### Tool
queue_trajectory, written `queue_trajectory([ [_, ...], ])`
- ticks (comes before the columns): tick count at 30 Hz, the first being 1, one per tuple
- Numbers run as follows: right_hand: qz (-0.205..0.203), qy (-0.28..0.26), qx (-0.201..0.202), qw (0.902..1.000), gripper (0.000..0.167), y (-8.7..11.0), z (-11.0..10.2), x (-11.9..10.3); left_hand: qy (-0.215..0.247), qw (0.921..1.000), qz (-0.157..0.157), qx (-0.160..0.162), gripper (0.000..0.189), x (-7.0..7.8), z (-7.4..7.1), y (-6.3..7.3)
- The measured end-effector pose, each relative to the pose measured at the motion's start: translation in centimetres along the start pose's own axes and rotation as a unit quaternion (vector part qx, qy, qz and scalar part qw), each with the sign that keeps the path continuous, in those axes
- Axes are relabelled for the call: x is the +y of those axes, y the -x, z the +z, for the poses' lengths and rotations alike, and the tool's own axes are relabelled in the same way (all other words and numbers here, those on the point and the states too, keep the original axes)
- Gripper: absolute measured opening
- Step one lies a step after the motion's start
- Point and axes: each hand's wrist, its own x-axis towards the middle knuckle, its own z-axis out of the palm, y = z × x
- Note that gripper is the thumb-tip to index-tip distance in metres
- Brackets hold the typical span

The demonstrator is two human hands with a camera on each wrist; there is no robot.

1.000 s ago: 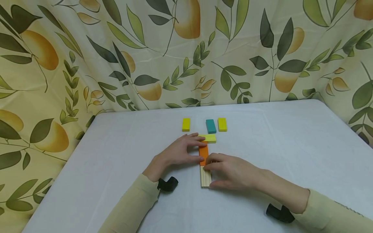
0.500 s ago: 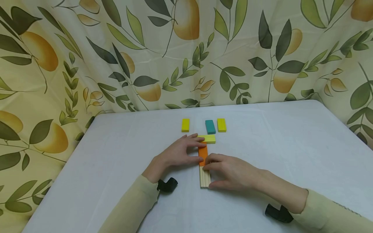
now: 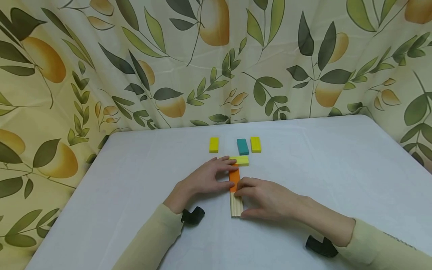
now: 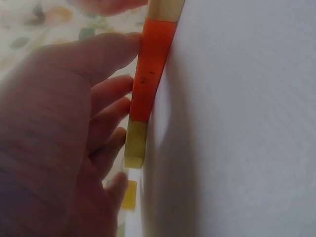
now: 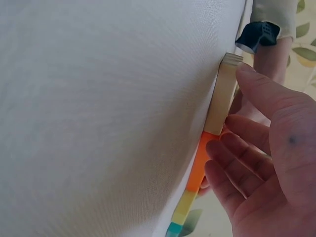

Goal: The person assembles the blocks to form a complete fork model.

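Note:
A plain wooden block [image 3: 236, 207] and an orange block [image 3: 234, 176] lie end to end in a line, and a pale yellow block [image 3: 242, 161] lies crosswise at the far end. My left hand [image 3: 206, 176] touches the line from the left: the thumb meets the orange block's side, and other fingertips reach the pale yellow block. From the right, my right hand [image 3: 270, 198] rests its thumb near the wooden block's near end. Its index finger touches that block near the orange joint, and the other fingers lie loosely over the orange block [image 5: 200, 160].
Beyond the line, two yellow blocks, one on the left [image 3: 214, 145] and one on the right [image 3: 255, 144], and a teal block [image 3: 242, 146] lie on the white-covered table [image 3: 320, 157]. A patterned curtain [image 3: 216, 82] hangs behind it. Each wrist carries a black camera.
The head view has shifted very slightly. Both hands and all the blocks keep the same places relative to each other.

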Motion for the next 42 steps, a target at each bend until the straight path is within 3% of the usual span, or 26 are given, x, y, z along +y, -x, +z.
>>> queue_trajectory([
  [9, 0.007, -0.015, 0.001, 0.9999, 0.039, 0.1, -0.1, 0.1, -0.008, 1.0, 0.001, -0.003, 0.051, 0.0, 0.2, 0.3],
  [20, 0.069, -0.032, 0.035, 0.9965, 0.042, 0.5, -1.5, 1.6, -0.026, 0.9996, -0.007, 0.001, 0.065, 0.3, 0.2, 0.6],
  [31, 0.108, -0.051, 0.081, 0.9895, 0.045, 0.2, -2.8, 3.8, -0.052, 0.9983, -0.019, -0.015, 0.082, 0.6, 0.6, 0.6],
  [42, 0.094, -0.066, 0.124, 0.9856, 0.044, -0.8, -3.2, 6.3, -0.061, 0.9974, -0.027, -0.027, 0.08, 0.6, 0.5, 0.5],
])
